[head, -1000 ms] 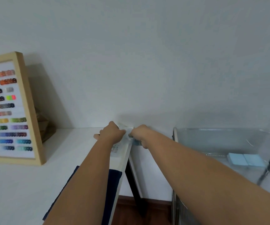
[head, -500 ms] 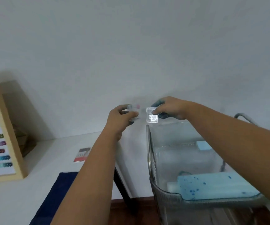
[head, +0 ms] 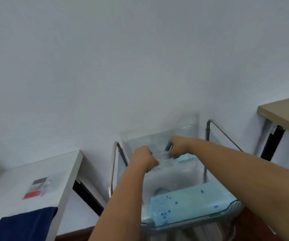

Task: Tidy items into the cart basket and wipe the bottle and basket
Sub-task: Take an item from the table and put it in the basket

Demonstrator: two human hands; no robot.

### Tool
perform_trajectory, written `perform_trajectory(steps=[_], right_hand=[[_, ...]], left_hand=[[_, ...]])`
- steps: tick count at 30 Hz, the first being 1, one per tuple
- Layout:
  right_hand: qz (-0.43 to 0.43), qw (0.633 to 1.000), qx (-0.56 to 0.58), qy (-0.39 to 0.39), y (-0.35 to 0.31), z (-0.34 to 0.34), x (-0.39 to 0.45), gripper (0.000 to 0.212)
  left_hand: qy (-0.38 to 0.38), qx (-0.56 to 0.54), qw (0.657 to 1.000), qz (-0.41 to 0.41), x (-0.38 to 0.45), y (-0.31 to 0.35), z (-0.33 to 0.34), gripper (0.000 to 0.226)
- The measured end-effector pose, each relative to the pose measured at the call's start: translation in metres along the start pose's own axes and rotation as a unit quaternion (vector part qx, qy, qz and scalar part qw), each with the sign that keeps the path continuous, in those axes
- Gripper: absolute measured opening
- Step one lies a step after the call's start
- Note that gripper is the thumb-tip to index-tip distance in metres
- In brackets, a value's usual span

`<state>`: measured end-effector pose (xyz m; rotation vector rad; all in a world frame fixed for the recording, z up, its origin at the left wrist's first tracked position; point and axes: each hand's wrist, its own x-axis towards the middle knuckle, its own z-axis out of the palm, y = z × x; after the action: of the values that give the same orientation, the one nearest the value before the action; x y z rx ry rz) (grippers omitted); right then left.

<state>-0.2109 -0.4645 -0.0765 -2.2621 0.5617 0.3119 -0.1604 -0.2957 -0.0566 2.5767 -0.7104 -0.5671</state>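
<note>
Both hands are inside the clear cart basket, lowering small transparent pieces toward its far end. The left hand is curled closed around one clear piece; the right hand pinches another by its edge, with something dark blue held under the fingers. Blur hides the pieces' outlines, so their long axis and facing cannot be told. To do this well, the person should set each piece flat on the basket floor, clear of the pale blue pack just beside the right hand, before releasing. A red-and-grey packet waits on the white tabletop.
</note>
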Motion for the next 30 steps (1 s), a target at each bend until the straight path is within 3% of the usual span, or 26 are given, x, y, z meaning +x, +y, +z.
perform_trajectory(steps=[7,11,14,17,21,30], right_hand=[[-0.024,0.989,-0.138,0.049,0.01,0.009,0.02,0.041],[-0.038,0.983,-0.148,0.098,0.018,0.004,0.022,0.037],[-0.072,0.985,-0.136,0.073,0.022,-0.004,0.017,0.04],[-0.099,0.973,-0.208,0.025,0.025,-0.002,0.012,0.043],[-0.102,0.944,-0.311,0.036,0.026,0.011,0.008,0.048],[-0.088,0.928,-0.358,0.052,0.019,0.02,0.008,0.042]], left_hand=[[-0.023,-0.063,0.995,-0.072,0.035,-0.006,0.03,0.044],[-0.012,-0.121,0.989,-0.081,0.046,-0.01,0.037,0.047],[-0.019,-0.141,0.986,-0.082,0.048,-0.012,0.039,0.058],[-0.026,-0.084,0.995,-0.055,0.046,-0.011,0.041,0.071],[-0.02,-0.023,0.999,-0.02,0.046,-0.01,0.047,0.061],[-0.005,-0.007,1.0,0.017,0.052,-0.013,0.056,0.051]])
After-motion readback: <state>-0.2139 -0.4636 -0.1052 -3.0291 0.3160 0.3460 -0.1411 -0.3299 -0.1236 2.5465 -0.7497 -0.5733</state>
